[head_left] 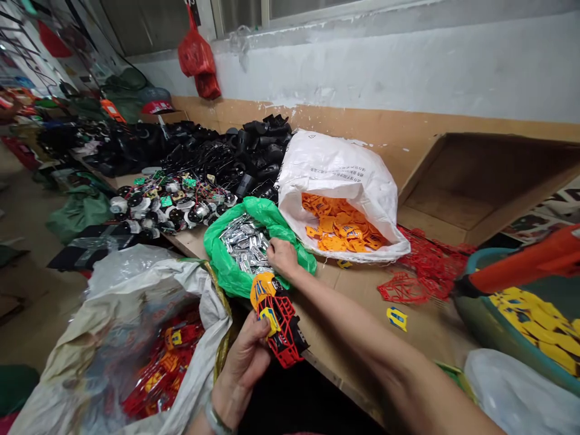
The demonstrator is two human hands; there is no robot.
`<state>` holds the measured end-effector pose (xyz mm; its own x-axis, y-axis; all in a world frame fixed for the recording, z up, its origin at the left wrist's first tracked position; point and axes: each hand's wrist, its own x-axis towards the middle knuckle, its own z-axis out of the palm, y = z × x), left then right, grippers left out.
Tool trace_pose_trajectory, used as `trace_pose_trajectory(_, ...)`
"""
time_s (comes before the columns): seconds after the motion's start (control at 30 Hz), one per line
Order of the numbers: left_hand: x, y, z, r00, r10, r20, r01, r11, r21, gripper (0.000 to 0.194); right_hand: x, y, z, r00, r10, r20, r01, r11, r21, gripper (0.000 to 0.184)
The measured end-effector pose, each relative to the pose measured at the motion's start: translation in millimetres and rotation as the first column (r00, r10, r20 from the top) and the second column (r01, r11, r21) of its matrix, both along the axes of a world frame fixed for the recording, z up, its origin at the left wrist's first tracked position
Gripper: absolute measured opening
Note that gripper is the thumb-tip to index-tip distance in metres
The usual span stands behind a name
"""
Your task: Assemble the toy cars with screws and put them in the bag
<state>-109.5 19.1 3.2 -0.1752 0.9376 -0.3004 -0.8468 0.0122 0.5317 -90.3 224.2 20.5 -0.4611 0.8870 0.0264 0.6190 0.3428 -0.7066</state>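
Small shiny silver parts [240,238]: in crumpled green plastic bag [267,212] on worktop [351,302], ahead of left hand [248,347]. That hand: closed, thumb on top, holding orange, yellow, red and black plastic vehicle body [285,326]; long axis slants far-left to near-right, orange end toward bag. Right hand [283,258]: nearer the parts, fingers curled at them; whether gripping any, cannot tell.

So the left grip [244,353] is down low, wrist [223,406] near the bottom edge, fingers curled in and thumb pressed on top. Right arm [362,331] is stretched way forward and across, bare, with the right grip [283,257] knuckles-up, fingers bent.
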Motion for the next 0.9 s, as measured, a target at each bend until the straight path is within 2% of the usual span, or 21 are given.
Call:
trace_pose_trajectory(0.13, -3, 1, 5.8, 1.0, 0.001, -0.028, -0.001, 1.0, -0.012, 0.055, 38, -16, 18.1, 0.969, -0.035, -0.245, 0.002, 0.991, -0.136, 0.026)
trace_pose_trajectory(0.27, 1, 4, 4.7, 0.998, 0.011, -0.056, -0.014, 0.998, -0.053, 0.051, 101, -58, 30.6, 0.909, -0.082, -0.408, -0.044, 0.956, -0.29, 0.044)
trace_pose_trajectory(0.37, 11, 10, 2.6, 0.998, -0.029, -0.064, 0.024, 0.997, -0.072, 0.052, 140, -91, 27.3, 0.796, -0.198, -0.572, -0.133, 0.864, -0.485, 0.049)
trace_pose_trajectory(0.43, 20, 15, 1.9, 0.993, -0.075, -0.086, 0.07, 0.996, -0.062, 0.055, 157, -106, 21.1, 0.751, -0.255, -0.609, -0.159, 0.825, -0.542, 0.046)
trace_pose_trajectory(0.63, 40, 25, 1.5, 0.973, -0.155, -0.173, 0.148, 0.988, -0.055, 0.051, 182, -123, 12.4, 0.771, -0.248, -0.586, -0.053, 0.892, -0.448, 0.035)
trace_pose_trajectory(0.7, 43, 26, 2.0, 0.969, -0.163, -0.186, 0.151, 0.986, -0.077, 0.052, 188, -125, 13.9, 0.777, -0.21, -0.594, -0.042, 0.923, -0.381, 0.032)
trace_pose_trajectory(0.8, 47, 28, 3.3, 0.959, -0.199, -0.201, 0.181, 0.978, -0.102, 0.054, 195, -129, 15.6, 0.827, -0.124, -0.549, -0.008, 0.973, -0.232, 0.027)
trace_pose_trajectory(0.9, 52, 31, 6.1, 0.95, -0.232, -0.21, 0.209, 0.97, -0.128, 0.055, 200, -132, 13.4, 0.861, -0.124, -0.494, 0.052, 0.986, -0.158, 0.027)
